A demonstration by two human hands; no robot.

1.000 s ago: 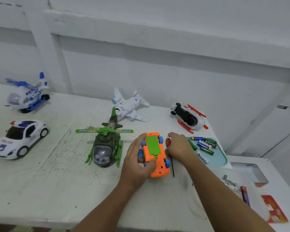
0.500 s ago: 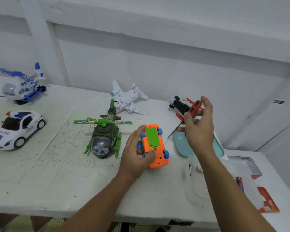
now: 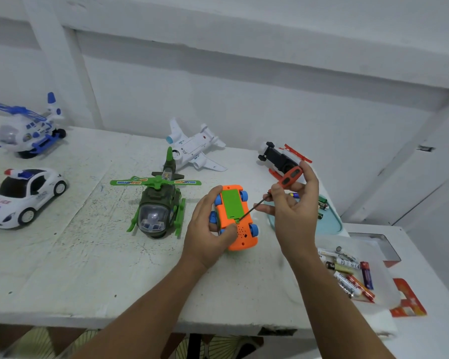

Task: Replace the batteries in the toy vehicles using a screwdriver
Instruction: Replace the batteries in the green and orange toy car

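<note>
An orange toy car (image 3: 240,230) lies upside down on the white table (image 3: 75,268), its green battery cover (image 3: 230,204) facing up. My left hand (image 3: 209,230) grips the car from its left side, thumb on the underside. My right hand (image 3: 293,208) holds a red-and-black-handled screwdriver (image 3: 290,176). Its thin shaft slants down and left, with the tip at the screw at the cover's near edge. A teal tray (image 3: 329,225) with a few batteries sits behind my right hand, partly hidden.
A green helicopter (image 3: 156,203) stands left of the car, a white plane (image 3: 192,149) behind it. An upturned black and red toy (image 3: 278,156) lies at the back right. A police car (image 3: 24,195) and blue helicopter (image 3: 26,129) stand far left. A clear tray (image 3: 384,288) holds several batteries.
My right hand took the screwdriver up off the table, raised it, then brought its tip down onto the car's battery cover. My left hand kept its grip on the car.
</note>
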